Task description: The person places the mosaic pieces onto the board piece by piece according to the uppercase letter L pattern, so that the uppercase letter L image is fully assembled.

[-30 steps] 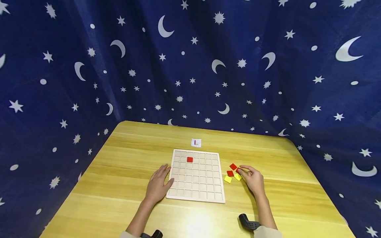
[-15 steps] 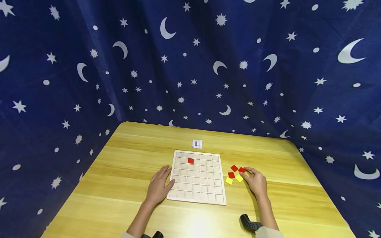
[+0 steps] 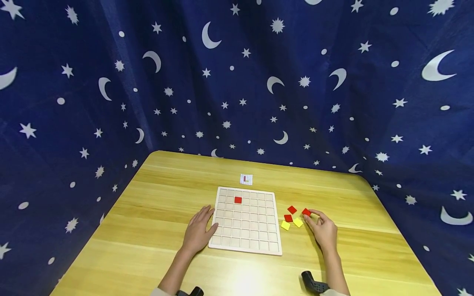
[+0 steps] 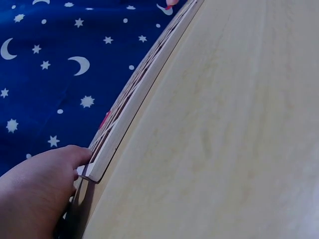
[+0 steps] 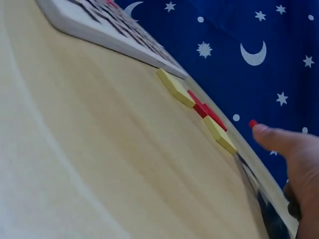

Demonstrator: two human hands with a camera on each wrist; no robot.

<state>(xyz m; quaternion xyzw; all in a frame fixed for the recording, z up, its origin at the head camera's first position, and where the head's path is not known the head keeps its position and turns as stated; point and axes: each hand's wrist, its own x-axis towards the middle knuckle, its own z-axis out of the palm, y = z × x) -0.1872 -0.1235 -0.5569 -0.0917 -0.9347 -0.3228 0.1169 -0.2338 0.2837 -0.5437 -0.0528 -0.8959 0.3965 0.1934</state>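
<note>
A pale wooden grid board [image 3: 244, 251] lies on the table, with one red square tile [image 3: 238, 200] in a cell of its upper part. My left hand [image 3: 199, 230] rests at the board's left edge, fingers extended, thumb over the rim. To the right of the board, my right hand [image 3: 323, 230] pinches another red tile [image 3: 306, 212] between thumb and fingers. That tile shows only as a red bit [image 5: 253, 123] at the thumb tip in the right wrist view. Beside this hand lie two more red tiles [image 3: 288, 218] and two yellow tiles [image 3: 298, 222].
Behind the board sits a small printed card [image 3: 246, 179] with a grid and coloured cells. The wooden table [image 3: 155, 197] ends at a dark blue curtain [image 3: 237, 82] with moons and stars. Black wrist-camera mounts [image 3: 314, 283] show near both forearms.
My right hand has drawn the pinched red tile to the right, away from the other loose tiles. The left hand stays at the board's edge. The head view has shifted slightly.
</note>
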